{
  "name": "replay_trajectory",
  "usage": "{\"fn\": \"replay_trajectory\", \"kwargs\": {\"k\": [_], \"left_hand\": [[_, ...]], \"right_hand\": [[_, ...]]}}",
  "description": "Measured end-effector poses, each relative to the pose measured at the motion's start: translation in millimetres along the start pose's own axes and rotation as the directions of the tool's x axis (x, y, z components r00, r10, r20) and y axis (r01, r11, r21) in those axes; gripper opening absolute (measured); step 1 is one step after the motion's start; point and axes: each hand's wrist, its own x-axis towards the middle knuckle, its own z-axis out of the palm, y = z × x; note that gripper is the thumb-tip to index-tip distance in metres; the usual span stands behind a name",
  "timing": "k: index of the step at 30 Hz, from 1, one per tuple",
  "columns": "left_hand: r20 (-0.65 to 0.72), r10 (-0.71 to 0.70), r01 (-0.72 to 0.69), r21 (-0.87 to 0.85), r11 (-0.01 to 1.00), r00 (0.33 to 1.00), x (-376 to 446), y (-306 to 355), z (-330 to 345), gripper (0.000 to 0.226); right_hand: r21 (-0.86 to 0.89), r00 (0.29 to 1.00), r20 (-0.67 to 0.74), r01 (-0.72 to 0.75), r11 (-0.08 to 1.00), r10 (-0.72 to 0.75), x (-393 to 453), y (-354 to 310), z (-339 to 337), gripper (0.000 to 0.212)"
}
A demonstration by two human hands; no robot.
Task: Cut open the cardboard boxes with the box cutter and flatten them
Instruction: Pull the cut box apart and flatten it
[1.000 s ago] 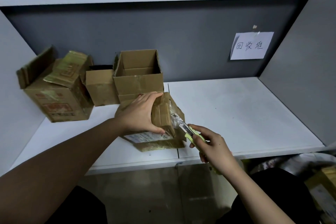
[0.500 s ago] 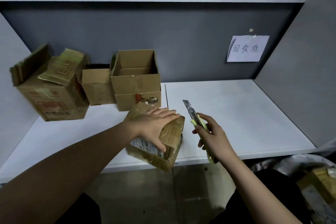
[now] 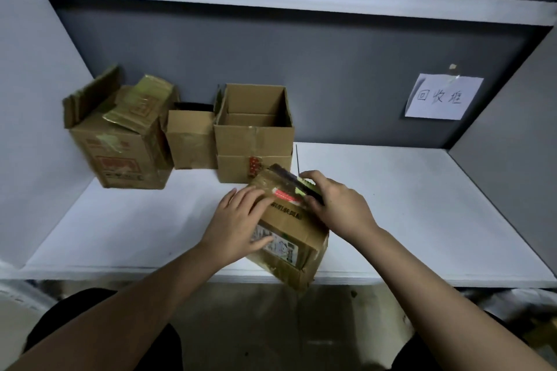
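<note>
Head view, nearest first: taped box sits skewed at the table's front edge, one corner overhanging. Our left hand presses flat on its top, fingers straight. Our right hand has fingers curled round the box cutter at the box's far top edge; blade tip hidden. We judge the tape cut underway; next, draw along the seam, clear of the left hand. Behind stand three opened boxes, uncut.
</note>
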Motion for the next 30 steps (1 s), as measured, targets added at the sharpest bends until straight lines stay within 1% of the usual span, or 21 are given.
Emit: {"fn": "replay_trajectory", "kwargs": {"k": [3, 5, 7, 11, 16, 19, 25, 30], "left_hand": [[0.038, -0.032, 0.031, 0.014, 0.999, 0.999, -3.6, -1.4, 5.6, 0.073], [0.051, -0.054, 0.055, -0.026, 0.998, 0.997, -2.8, -0.5, 7.2, 0.07], [0.056, -0.067, 0.071, -0.077, 0.994, 0.996, -1.1, -0.6, 7.9, 0.068], [0.009, -0.057, 0.057, -0.127, 0.99, 0.998, -2.0, -3.8, 10.5, 0.067], [-0.047, -0.047, 0.04, -0.13, 0.991, 0.998, -2.9, -4.6, 13.0, 0.067], [-0.028, -0.038, 0.033, -0.163, 0.986, 0.999, -3.2, -7.4, 15.3, 0.066], [-0.012, -0.04, 0.038, -0.175, 0.984, 0.999, -2.2, -7.8, 16.9, 0.065], [-0.009, -0.024, 0.023, -0.164, 0.986, 1.0, -2.0, -10.1, 17.5, 0.063]], "right_hand": [[-0.206, 0.989, 0.054, 0.146, 0.968, -0.138, 19.2, -14.1, 3.3, 0.039], [-0.302, 0.98, 0.086, 0.197, 0.933, -0.179, 29.1, -19.7, 7.3, 0.038], [-0.352, 0.974, 0.102, 0.226, 0.908, -0.203, 34.9, -22.4, 9.0, 0.038], [-0.381, 0.959, 0.111, 0.282, 0.88, -0.26, 38.9, -22.8, 7.1, 0.04], [-0.413, 0.933, 0.12, 0.356, 0.838, -0.338, 41.6, -24.2, 0.0, 0.044], [-0.432, 0.921, 0.138, 0.388, 0.814, -0.365, 44.5, -25.8, -3.2, 0.045], [-0.471, 0.88, 0.171, 0.468, 0.748, -0.443, 47.1, -36.3, -14.1, 0.046], [-0.511, 0.884, 0.185, 0.46, 0.726, -0.429, 47.6, -35.0, -11.3, 0.046]]}}
